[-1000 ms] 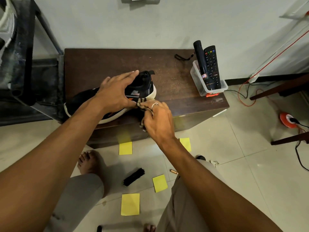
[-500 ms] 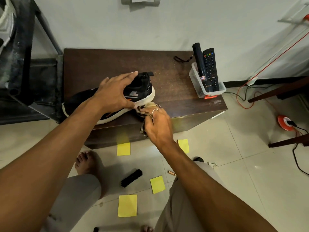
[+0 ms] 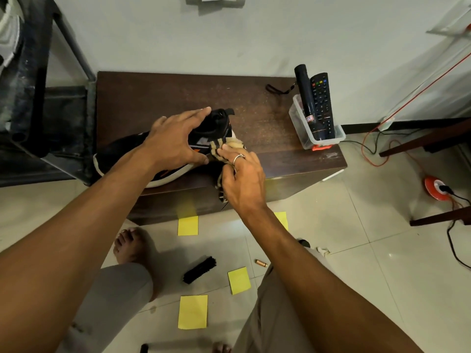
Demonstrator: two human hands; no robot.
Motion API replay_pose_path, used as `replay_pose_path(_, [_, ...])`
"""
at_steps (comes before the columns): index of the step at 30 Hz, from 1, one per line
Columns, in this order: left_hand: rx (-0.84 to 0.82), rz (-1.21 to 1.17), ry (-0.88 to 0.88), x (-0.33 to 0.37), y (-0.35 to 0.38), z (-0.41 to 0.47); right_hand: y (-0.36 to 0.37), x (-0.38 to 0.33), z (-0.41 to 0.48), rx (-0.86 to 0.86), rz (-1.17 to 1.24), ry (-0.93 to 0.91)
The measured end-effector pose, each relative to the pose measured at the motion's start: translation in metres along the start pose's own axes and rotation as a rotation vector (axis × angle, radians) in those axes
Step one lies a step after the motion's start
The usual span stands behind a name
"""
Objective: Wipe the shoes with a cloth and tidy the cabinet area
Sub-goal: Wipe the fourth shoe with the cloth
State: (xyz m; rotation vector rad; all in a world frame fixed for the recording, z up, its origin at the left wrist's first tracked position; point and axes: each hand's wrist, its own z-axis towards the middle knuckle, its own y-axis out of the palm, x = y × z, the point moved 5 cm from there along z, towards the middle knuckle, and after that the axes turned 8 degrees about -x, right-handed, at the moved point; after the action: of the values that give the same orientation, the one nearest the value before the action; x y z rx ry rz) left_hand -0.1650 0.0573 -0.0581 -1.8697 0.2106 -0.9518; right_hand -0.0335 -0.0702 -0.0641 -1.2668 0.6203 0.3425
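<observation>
The left hand (image 3: 175,141) is gripping the shoe (image 3: 122,155) steady while the right hand (image 3: 242,179), holding the cloth (image 3: 226,148), should be rubbing firmly along the heel beside its fingertips.

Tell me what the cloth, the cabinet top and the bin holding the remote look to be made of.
The cloth looks like soft, fuzzy fabric, beige with dark stripes, bunched and draping. The cabinet top seems dark brown wood or wood-look laminate, matt, faintly grained and dusty. The bin is clear plastic, probably rigid: the remote shows through its wall.
</observation>
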Motion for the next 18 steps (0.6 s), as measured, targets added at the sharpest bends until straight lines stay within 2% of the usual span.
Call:
replay_pose_path(5, [0.006, -0.013, 0.003, -0.002, 0.001, -0.002, -0.011, -0.002, 0.004, 0.248, 0.063, -0.123])
replay_pose_path(9, [0.022, -0.023, 0.024, -0.001, 0.0, -0.002, 0.016, -0.008, 0.003, 0.091, 0.03, -0.091])
replay_pose_path(11, [0.02, -0.025, 0.027, -0.001, 0.0, -0.002, 0.018, -0.007, 0.001, 0.067, 0.029, -0.052])
replay_pose_path(14, [0.01, -0.039, 0.014, -0.002, 0.001, -0.002, 0.006, -0.007, -0.004, 0.094, 0.042, -0.074])
replay_pose_path(18, [0.017, -0.015, 0.013, -0.004, 0.001, 0.0, -0.006, -0.003, 0.0, 0.23, 0.111, -0.088])
